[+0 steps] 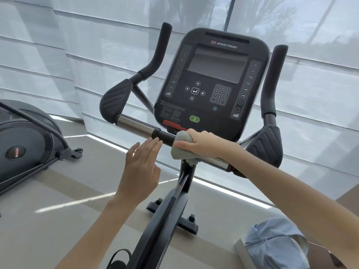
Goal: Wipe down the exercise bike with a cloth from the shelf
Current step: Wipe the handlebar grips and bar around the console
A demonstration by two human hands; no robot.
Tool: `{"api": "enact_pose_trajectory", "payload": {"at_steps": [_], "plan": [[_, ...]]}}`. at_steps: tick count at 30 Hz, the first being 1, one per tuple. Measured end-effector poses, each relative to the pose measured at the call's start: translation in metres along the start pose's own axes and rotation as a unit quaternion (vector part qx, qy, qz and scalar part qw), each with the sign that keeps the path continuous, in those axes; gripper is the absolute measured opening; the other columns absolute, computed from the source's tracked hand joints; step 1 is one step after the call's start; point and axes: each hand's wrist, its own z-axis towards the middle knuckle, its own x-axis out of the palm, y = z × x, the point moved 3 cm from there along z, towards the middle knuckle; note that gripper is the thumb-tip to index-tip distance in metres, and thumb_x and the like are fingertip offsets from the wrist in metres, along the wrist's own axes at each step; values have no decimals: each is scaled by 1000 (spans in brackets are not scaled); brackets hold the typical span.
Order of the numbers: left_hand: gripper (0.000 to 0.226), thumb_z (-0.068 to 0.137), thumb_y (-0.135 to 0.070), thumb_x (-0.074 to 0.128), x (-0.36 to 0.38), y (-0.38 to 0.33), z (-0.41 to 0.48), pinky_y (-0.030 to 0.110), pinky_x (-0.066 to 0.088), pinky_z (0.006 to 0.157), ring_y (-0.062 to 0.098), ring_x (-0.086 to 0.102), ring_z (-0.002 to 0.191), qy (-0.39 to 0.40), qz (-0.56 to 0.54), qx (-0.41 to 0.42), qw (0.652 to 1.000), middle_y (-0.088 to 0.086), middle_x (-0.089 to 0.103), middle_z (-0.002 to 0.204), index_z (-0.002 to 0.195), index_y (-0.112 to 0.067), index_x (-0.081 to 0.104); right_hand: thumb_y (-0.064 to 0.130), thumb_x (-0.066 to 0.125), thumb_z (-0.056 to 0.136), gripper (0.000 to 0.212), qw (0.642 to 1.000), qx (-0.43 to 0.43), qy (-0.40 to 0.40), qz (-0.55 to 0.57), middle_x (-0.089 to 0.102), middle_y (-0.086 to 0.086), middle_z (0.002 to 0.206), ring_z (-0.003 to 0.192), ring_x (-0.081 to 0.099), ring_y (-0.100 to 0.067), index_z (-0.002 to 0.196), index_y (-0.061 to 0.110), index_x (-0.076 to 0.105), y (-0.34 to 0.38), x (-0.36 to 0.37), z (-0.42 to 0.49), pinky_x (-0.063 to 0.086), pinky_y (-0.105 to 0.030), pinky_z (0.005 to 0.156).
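Two hands at the handlebar of the exercise bike.
Grips the soft, light cloth, wadded on the bar, with right hand curled round it; holds left hand straight-fingered, empty, beside. Likely limp: best bunched in palm.

The floor is a smooth beige surface crossed by bright streaks of light. The exercise bike stands on it, its black stabiliser bar resting flat on the surface. A second dark machine stands to the left, well apart from that bar.
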Motion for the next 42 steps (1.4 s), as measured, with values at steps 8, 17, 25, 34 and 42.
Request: {"api": "enact_pose_trajectory", "payload": {"at_steps": [8,17,25,34,42], "plan": [[64,71,-1,67,17,-17,13,53,32,108,30,45,130,37,11,12,999,15,52,136,133,0,49,67,25,88,73,956,-34,-108,-272,63,5,79,75,62,-20,136,11,27,-32,-2,-71,18,-45,112],[69,70,-2,65,24,-6,18,47,24,111,23,44,131,55,37,27,997,11,49,140,136,-4,46,38,75,72,69,783,-77,-326,-524,60,-4,70,59,58,-20,128,4,54,-23,27,-83,46,-46,97],[67,72,0,55,21,0,18,52,24,110,21,43,132,66,33,43,996,10,46,143,138,-3,45,62,38,90,74,932,-85,-184,-299,62,-5,104,78,62,-25,143,14,22,20,15,-26,52,-36,71],[71,70,-2,67,26,-13,15,52,23,111,25,42,133,66,47,0,997,13,45,143,138,-1,44,45,58,84,72,868,-136,-323,-351,61,-9,83,65,57,-25,138,1,40,-22,16,-87,51,-39,77],[70,71,-6,69,24,-22,7,52,25,111,27,41,133,86,68,13,994,16,45,143,136,0,46,26,70,79,82,807,-80,-295,-506,60,-19,116,105,60,-30,145,6,26,-48,24,-123,35,-53,105]]}}
